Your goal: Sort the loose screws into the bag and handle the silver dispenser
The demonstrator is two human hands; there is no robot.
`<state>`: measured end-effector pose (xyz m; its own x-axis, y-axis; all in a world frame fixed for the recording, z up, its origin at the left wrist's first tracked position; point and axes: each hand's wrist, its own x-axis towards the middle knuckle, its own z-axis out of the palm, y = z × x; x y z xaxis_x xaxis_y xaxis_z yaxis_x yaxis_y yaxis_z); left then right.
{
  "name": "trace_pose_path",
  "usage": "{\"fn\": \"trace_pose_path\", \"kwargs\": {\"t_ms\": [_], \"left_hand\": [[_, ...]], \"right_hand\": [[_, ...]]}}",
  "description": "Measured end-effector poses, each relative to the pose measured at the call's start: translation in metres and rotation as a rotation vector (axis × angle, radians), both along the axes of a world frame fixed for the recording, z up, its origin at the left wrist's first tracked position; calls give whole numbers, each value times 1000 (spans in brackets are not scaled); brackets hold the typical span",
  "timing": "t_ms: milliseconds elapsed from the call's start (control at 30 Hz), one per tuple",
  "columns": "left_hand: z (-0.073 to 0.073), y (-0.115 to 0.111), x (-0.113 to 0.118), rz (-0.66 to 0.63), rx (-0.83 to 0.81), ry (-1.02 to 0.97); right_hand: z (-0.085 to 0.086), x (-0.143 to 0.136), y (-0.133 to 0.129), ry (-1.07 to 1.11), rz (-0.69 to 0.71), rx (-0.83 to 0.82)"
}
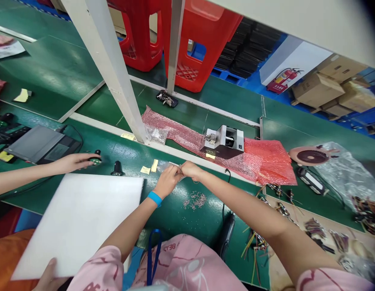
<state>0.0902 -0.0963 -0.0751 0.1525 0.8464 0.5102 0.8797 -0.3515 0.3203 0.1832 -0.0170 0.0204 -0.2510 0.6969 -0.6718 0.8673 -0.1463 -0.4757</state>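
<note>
My left hand [167, 180], with a blue band at the wrist, is closed on a small clear plastic bag [164, 166]. Against it, my right hand [190, 169] has its fingers pinched at the same bag's edge. What lies between the fingertips is partly hidden. Just below the hands, a loose pile of tiny metal parts, perhaps screws, [197, 200] is scattered on the green tabletop [172, 218]. Two yellow paper slips [154, 165] lie left of the bag.
A co-worker's hand [74, 162] holds a round green part; their other hand grips a white foam sheet [84, 214]. A grey machine [225, 141] stands on pink bubble wrap [181, 131] behind the rail. A black power tool [226, 234] and wired parts [257, 242] lie to the right.
</note>
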Motion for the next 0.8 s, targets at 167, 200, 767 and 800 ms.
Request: {"fn": "trace_pose_path", "kwargs": {"t_ms": [167,200,767,800], "left_hand": [[0,1,2,-28,-36,-19],[0,1,2,-26,-46,-24],[3,1,13,26,-282,-59],[2,2,13,42,-299,-53]], "right_hand": [[0,6,-5,-124,308,142],[-1,6,-7,-133,355,177],[-29,28,-15,-79,598,420],[-32,28,-13,-84,619,431]]}}
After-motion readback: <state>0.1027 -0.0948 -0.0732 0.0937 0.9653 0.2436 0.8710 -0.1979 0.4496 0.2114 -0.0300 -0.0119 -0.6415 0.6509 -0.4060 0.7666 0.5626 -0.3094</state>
